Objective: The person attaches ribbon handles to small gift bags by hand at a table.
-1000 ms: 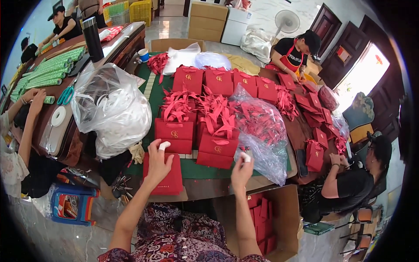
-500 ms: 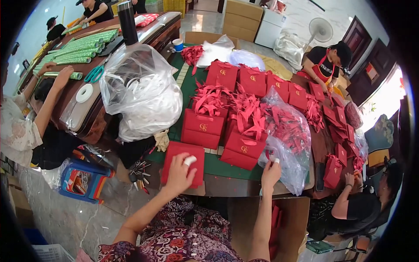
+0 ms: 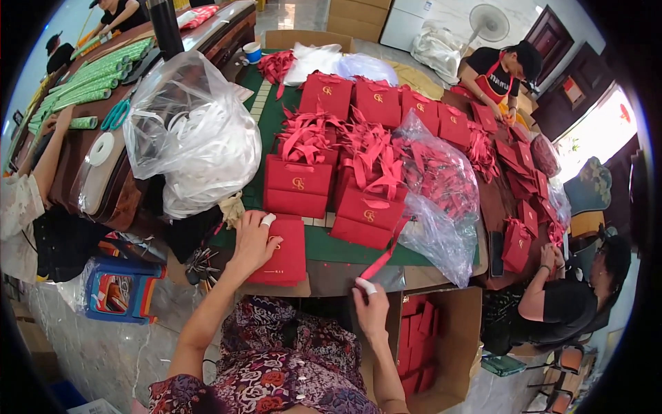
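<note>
Gift bag (image 3: 286, 254) on worktop (image 3: 329, 281), left side under your left hand (image 3: 251, 243). Standing bags (image 3: 300, 192) behind it; ribbon-filled sack (image 3: 449, 190) to their right, second sack (image 3: 196, 141) to their left. Carton (image 3: 460, 331) below worktop, right of your right hand (image 3: 371, 307).

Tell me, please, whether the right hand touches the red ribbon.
Touching: in the head view, the red ribbon stretches straight into the right hand.

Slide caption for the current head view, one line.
Left hand on a flat red bag, right hand holding a red ribbon, upright red gift bags beyond.
</note>
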The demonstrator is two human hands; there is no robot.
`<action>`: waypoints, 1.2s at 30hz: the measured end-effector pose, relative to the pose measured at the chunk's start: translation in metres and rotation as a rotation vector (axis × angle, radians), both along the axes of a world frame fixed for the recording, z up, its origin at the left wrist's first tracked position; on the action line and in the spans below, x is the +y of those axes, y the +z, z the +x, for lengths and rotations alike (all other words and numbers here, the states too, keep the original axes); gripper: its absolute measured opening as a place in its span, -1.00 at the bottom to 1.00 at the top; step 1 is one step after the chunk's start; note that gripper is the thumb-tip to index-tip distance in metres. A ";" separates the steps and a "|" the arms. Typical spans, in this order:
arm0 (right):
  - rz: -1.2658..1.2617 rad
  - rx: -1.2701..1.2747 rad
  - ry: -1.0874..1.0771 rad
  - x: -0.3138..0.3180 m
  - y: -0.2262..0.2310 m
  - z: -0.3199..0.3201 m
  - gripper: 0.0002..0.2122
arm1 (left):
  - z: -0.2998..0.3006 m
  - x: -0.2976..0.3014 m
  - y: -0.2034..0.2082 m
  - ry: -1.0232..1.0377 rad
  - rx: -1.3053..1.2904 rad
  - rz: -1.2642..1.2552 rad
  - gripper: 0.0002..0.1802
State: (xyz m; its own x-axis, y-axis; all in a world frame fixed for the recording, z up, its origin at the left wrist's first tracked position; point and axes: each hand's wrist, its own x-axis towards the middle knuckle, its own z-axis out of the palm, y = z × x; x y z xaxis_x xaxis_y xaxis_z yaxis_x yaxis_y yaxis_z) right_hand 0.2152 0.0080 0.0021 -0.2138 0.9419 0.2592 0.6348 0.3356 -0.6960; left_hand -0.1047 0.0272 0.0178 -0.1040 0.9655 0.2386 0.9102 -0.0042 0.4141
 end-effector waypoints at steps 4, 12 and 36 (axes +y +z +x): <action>-0.017 0.073 0.037 0.003 -0.001 0.001 -0.82 | 0.011 -0.002 0.021 -0.001 -0.028 0.121 -0.50; 0.101 -0.152 0.156 0.026 0.001 0.009 -0.83 | 0.062 -0.002 0.027 -0.103 -0.034 0.168 -0.67; -0.079 0.144 -0.064 0.022 0.024 -0.026 -0.88 | 0.122 0.001 0.004 -0.215 -0.322 -0.076 -0.73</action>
State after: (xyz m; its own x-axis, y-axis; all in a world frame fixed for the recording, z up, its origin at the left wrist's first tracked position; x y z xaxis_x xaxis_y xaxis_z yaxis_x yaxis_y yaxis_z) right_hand 0.1889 0.0301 0.0264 -0.1191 0.9709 0.2078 0.5445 0.2389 -0.8040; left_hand 0.0171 0.0280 0.0218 0.0445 0.9872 0.1532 0.7157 -0.1385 0.6846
